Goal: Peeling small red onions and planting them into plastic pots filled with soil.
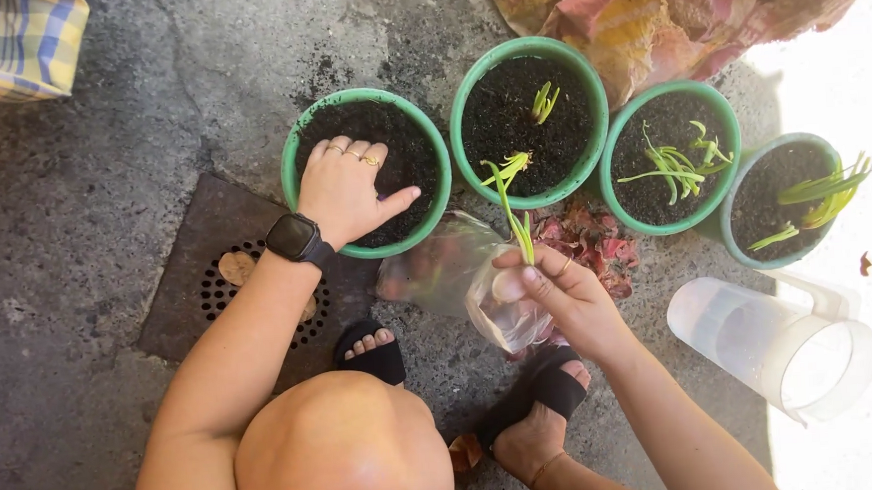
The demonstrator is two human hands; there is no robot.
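Pressing the left hand (344, 188) flat, fingers spread, into the leftmost green pot's (297, 158) soil — best hollowed deep — while pinching the seedling (514, 206) gently in right hand (558, 293).

Left hand (346, 188) fingertips buried in the pot soil (407, 157), hidden. Seedling (512, 206) base covered by right hand (558, 293) fingers. Clear bag (447, 269) contents below that hand blurred. Clear jug (774, 342) far right, glare-washed.

Four green plastic pots of soil (367, 172) (529, 121) (670, 157) (782, 200), three holding seedlings; one loose seedling (514, 211); one clear plastic bag (457, 274); one clear pitcher (774, 342); one metal drain grate (224, 276); two black sandals (374, 355) (543, 389).
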